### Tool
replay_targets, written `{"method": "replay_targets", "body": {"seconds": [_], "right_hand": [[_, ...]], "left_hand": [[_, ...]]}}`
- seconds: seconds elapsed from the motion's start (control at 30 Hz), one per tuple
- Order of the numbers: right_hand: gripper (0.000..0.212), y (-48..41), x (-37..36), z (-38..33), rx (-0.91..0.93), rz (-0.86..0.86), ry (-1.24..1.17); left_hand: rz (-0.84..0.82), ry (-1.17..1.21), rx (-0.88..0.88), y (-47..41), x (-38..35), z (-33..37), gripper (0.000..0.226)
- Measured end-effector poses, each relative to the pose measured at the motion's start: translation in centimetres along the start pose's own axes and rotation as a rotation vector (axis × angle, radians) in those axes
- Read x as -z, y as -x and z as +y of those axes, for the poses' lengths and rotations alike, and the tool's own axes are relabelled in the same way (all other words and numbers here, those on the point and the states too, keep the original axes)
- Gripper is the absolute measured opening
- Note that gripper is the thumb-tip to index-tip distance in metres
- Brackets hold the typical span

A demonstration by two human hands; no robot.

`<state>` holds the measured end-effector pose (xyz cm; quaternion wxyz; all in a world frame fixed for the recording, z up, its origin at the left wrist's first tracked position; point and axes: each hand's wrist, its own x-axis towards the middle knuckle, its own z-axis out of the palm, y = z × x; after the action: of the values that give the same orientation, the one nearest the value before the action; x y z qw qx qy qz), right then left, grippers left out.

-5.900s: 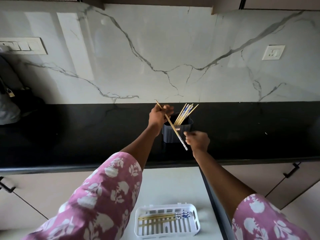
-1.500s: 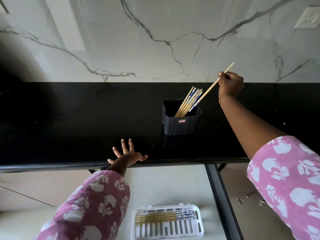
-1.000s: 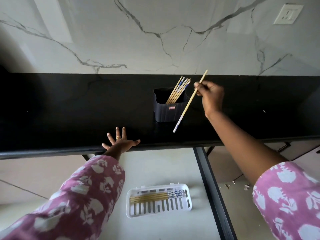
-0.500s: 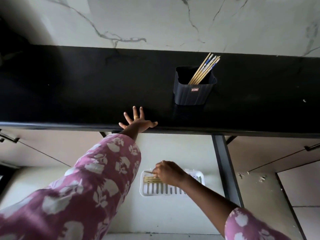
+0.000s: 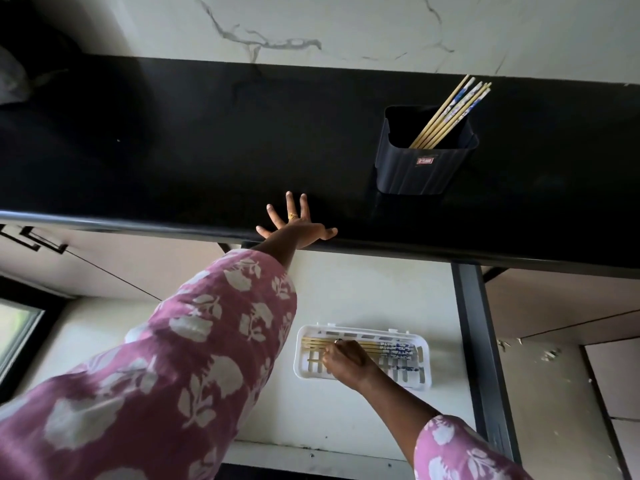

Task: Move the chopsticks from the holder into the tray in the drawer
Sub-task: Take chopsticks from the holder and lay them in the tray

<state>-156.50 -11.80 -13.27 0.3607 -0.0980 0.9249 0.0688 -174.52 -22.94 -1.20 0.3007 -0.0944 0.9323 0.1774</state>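
A dark ribbed holder [image 5: 426,174] stands on the black counter [image 5: 207,150] at the right, with several bamboo chopsticks [image 5: 450,112] leaning in it. Below, the open drawer [image 5: 367,292] holds a white slotted tray [image 5: 425,379] with several chopsticks [image 5: 391,347] lying lengthwise. My right hand [image 5: 346,363] is down in the tray, fingers curled on one chopstick lying along the near side, its blue tip showing to the right. My left hand [image 5: 298,226] rests flat on the counter's front edge with its fingers spread.
A white marble wall runs behind the counter. The drawer's dark right side rail [image 5: 481,358] stands close to the tray. Cabinet fronts with black handles [image 5: 31,239] lie to the left, and pale cabinet panels to the right.
My right hand pulled one chopstick out of the holder, carried it down to the drawer and now lays it in the tray. My left hand stayed on the counter edge.
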Motion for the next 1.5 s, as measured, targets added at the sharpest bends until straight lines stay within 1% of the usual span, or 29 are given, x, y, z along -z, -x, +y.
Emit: {"method": "replay_targets", "body": {"seconds": [0.03, 0.07, 0.1, 0.17, 0.2, 0.23, 0.27, 0.3, 0.33, 0.4, 0.5, 0.57, 0.6, 0.67, 0.7, 0.73, 0.77, 0.9, 0.93, 1.0, 1.03, 1.07, 1.1, 1.17, 1.2, 1.3, 1.37, 1.5], "right_hand": [[0.024, 0.0, 0.6, -0.7, 0.033, -0.116, 0.057], [0.022, -0.6, -0.8, -0.9, 0.204, -0.125, 0.152], [0.029, -0.9, -0.8, -1.0, 0.269, -0.076, 0.192], [0.017, -0.5, 0.6, -0.9, 0.190, 0.052, 0.135], [0.017, -0.5, 0.4, -0.7, 0.126, 0.105, 0.163], [0.016, -1.2, -0.5, -0.9, 0.207, 0.168, 0.189], [0.020, -1.4, -0.7, -1.2, 0.303, 0.112, 0.193], [0.023, -1.6, -0.7, -1.3, 0.412, 0.136, 0.191], [0.025, -1.6, -0.3, -1.3, 0.463, 0.171, 0.169], [0.027, -2.0, 0.0, -1.3, 0.476, 0.263, 0.156], [0.027, -2.3, -0.2, -1.2, 0.487, 0.232, 0.199], [0.026, -2.3, -0.1, -0.8, 0.477, 0.262, 0.195], [0.023, -2.2, 0.0, -0.5, 0.486, 0.290, 0.187], [0.010, -1.9, 0.5, 0.3, 0.509, 0.315, 0.195], [0.016, -1.7, 0.8, 0.8, 0.524, 0.337, 0.168], [0.024, -1.7, 0.9, 1.3, 0.531, 0.384, 0.147], [0.028, -1.5, 1.5, 2.1, 0.510, 0.435, 0.124], [0.023, -0.9, 4.7, 5.1, 0.564, 0.753, 0.113], [0.019, -0.5, 6.0, 5.9, 0.581, 0.797, 0.106], [0.008, 0.0, 8.6, 7.8, 0.528, 0.905, 0.035], [0.007, 0.5, 10.2, 8.8, 0.463, 0.956, -0.031], [0.013, 0.7, 11.5, 9.8, 0.426, 1.048, -0.060], [0.015, 1.2, 13.1, 10.7, 0.404, 1.123, -0.056], [0.016, 1.4, 15.2, 12.8, 0.371, 1.294, 0.040], [0.016, 1.4, 16.2, 13.9, 0.318, 1.334, 0.064], [0.019, 1.4, 18.7, 16.6, 0.161, 1.425, 0.037], [0.017, 1.5, 20.4, 18.2, 0.109, 1.468, 0.025], [0.016, 1.2, 23.3, 20.2, 0.008, 1.528, -0.074]], "left_hand": [[0.003, -0.001, 0.001, 0.0, 0.0, 0.1, 0.096], [0.003, 0.000, 0.003, 0.0, 0.0, 0.1, 0.096], [0.001, -0.001, 0.005, 0.0, 0.0, 0.1, 0.096], [0.000, -0.003, 0.005, -0.1, 0.1, 0.1, 0.096], [0.000, -0.006, 0.006, -0.1, 0.1, 0.1, 0.096], [0.000, -0.009, 0.008, -0.2, 0.1, 0.1, 0.096], [-0.001, -0.013, 0.011, -0.2, 0.1, 0.2, 0.095], [0.000, -0.016, 0.016, -0.2, 0.0, 0.3, 0.095], [0.002, -0.018, 0.019, -0.2, 0.0, 0.3, 0.095], [0.007, -0.019, 0.024, -0.2, 0.0, 0.4, 0.095], [0.005, -0.021, 0.023, -0.2, 0.1, 0.3, 0.095], [0.003, -0.015, 0.017, -0.3, 0.1, 0.2, 0.095], [0.004, -0.012, 0.015, -0.2, 0.1, 0.2, 0.095], [0.006, -0.009, 0.016, -0.2, 0.1, 0.2, 0.094], [0.008, -0.010, 0.018, -0.1, 0.1, 0.3, 0.094], [0.008, -0.010, 0.021, 0.0, 0.1, 0.2, 0.094], [0.010, -0.009, 0.021, 0.1, 0.1, 0.3, 0.093], [0.011, -0.008, 0.010, 0.9, 0.3, 0.4, 0.092], [0.013, -0.009, 0.008, 1.1, 0.4, 0.4, 0.092], [0.012, -0.006, -0.002, 1.3, 0.5, 0.4, 0.092], [0.011, 0.001, -0.007, 1.2, 0.4, 0.3, 0.093], [0.010, 0.008, -0.010, 1.2, 0.4, 0.3, 0.093], [0.009, 0.014, -0.014, 1.2, 0.4, 0.2, 0.093], [0.006, 0.020, -0.026, 1.1, 0.4, 0.1, 0.092], [0.004, 0.021, -0.031, 1.0, 0.5, 0.1, 0.092], [-0.003, 0.005, -0.026, 0.9, 0.5, -0.2, 0.094], [-0.008, 0.000, -0.024, 0.7, 0.6, -0.1, 0.095], [-0.011, 0.004, -0.021, 0.6, 0.9, 0.2, 0.094]]}}
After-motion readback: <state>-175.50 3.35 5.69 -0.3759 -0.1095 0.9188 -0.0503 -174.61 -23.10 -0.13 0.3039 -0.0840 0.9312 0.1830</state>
